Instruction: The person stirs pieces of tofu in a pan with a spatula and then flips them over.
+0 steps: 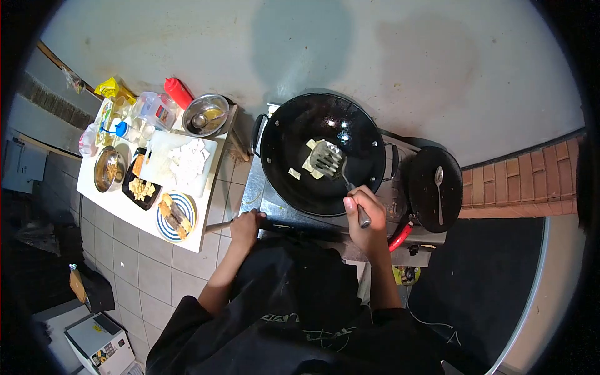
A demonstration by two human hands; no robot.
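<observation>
My right hand (pixel 367 219) is closed round the handle of a slotted turner (pixel 326 159). The turner's head is down in a large black wok (pixel 287 187), on top of pale cut pieces (pixel 294 173) that look like tofu. A few pieces lie beside it and partly under it. At the front left corner of the stove (pixel 256 190), my left hand (pixel 245 228) is closed, with its fingers curled; whatever they grip there is hidden.
Right of the wok lies a round black lid or pan (pixel 422 187) with a spoon (pixel 439 187) on it. A white table (pixel 134 215) at left carries a cutting board (pixel 164 159) with white pieces, a striped plate (pixel 191 209), a black tray (pixel 134 199), steel bowls (pixel 206 106) and a red bottle (pixel 179 94).
</observation>
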